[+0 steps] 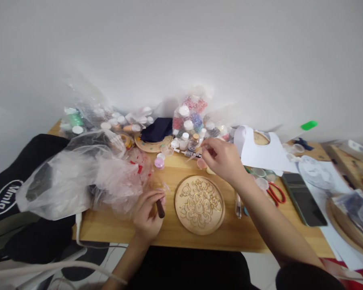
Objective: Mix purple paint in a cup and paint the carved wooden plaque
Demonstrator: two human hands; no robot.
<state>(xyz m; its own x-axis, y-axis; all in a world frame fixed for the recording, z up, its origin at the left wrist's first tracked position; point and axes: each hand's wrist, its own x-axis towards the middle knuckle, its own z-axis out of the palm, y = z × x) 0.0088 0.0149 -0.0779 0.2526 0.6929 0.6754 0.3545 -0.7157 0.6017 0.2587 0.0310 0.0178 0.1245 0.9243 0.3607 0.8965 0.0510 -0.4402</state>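
My left hand is closed around a tool with a dark brown handle, left of the round wooden board. Something pale pink shows beside those fingers, too small to name. My right hand pinches a thin translucent stick above the small cups behind the board. One pinkish cup sits just under it. On the round wooden board lies a flower pattern of raised gold lines. A small jar of lilac material stands behind and left of the board.
Bagged bottles and beads line the wall. A crumpled plastic bag covers the left side. To the right lie red-handled scissors, a phone, and white paper. A white cable hangs over the front edge.
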